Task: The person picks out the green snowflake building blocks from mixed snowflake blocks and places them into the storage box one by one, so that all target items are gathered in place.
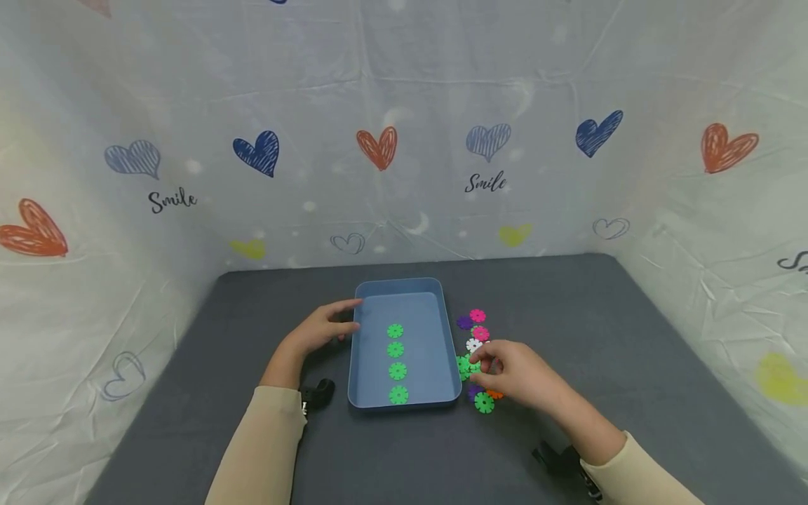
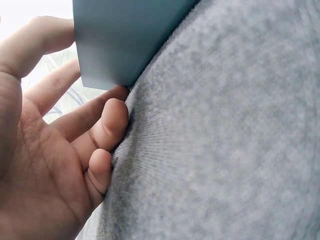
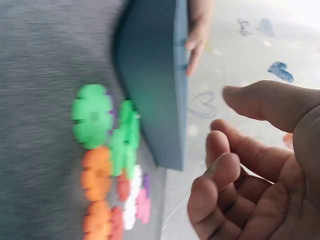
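Note:
A blue rectangular tray (image 1: 413, 351) lies on the dark cloth, with a column of several green notched plastic discs (image 1: 398, 371) inside. At its left rim, my left hand (image 1: 318, 330) rests with thumb and index finger stretched over the edge; the other fingers bend beside the tray wall (image 2: 120, 45) in the left wrist view. My right hand (image 1: 514, 370) hovers over a loose pile of discs beside the tray's right side. Its thumb and fingertips stand apart with nothing between them in the right wrist view. Green discs (image 3: 93, 116) and orange discs (image 3: 96, 175) lie below.
Pink discs (image 1: 477, 315), a white disc (image 1: 473, 345) and purple ones (image 1: 464, 322) make up the pile's far end. A dark cloth (image 1: 536, 294) covers the table. Behind it hangs a white curtain (image 1: 429, 91) printed with hearts.

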### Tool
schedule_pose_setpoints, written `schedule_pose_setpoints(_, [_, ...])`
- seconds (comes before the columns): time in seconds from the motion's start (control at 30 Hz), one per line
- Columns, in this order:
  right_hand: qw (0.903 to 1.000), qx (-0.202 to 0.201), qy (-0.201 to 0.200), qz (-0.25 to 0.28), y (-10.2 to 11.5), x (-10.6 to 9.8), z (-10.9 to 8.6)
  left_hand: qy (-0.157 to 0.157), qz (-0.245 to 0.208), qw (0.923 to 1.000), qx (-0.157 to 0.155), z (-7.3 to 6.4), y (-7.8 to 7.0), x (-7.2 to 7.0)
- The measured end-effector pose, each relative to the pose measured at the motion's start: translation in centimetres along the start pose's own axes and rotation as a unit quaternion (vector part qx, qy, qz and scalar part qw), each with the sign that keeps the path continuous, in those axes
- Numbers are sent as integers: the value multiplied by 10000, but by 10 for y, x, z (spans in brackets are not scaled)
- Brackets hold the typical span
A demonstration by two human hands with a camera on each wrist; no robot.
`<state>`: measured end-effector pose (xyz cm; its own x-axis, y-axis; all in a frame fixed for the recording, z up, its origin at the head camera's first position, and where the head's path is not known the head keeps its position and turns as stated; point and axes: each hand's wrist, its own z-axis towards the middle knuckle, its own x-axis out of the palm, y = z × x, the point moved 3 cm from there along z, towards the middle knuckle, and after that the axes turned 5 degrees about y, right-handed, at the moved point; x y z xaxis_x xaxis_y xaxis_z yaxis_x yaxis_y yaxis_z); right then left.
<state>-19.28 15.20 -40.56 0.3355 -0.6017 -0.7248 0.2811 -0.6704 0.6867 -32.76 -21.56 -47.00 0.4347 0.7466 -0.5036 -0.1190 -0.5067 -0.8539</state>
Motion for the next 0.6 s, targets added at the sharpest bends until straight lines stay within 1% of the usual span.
schedule_pose_setpoints(0.17, [9987, -55, 209, -465, -15, 13, -11, -4, -53, 9999, 88, -2, 0, -1])
schedule_pose_setpoints(0.3, [9959, 86, 395, -811, -22, 21, -15, 37, -92, 9999, 125, -3, 0, -2])
schedule_pose_setpoints(0.4, [9933, 146, 405, -1073, -24, 25, -14, 29, -61, 9999, 96, -4, 0, -2])
schedule_pose_setpoints(0.5, [9900, 207, 330, -1352, -23, 26, -12, 16, -44, 10000, 71, -4, -1, -2])
schedule_pose_setpoints(0.6, [9874, 319, 286, -1525, -22, 27, -10, 14, -60, 10000, 68, -4, -1, -3])
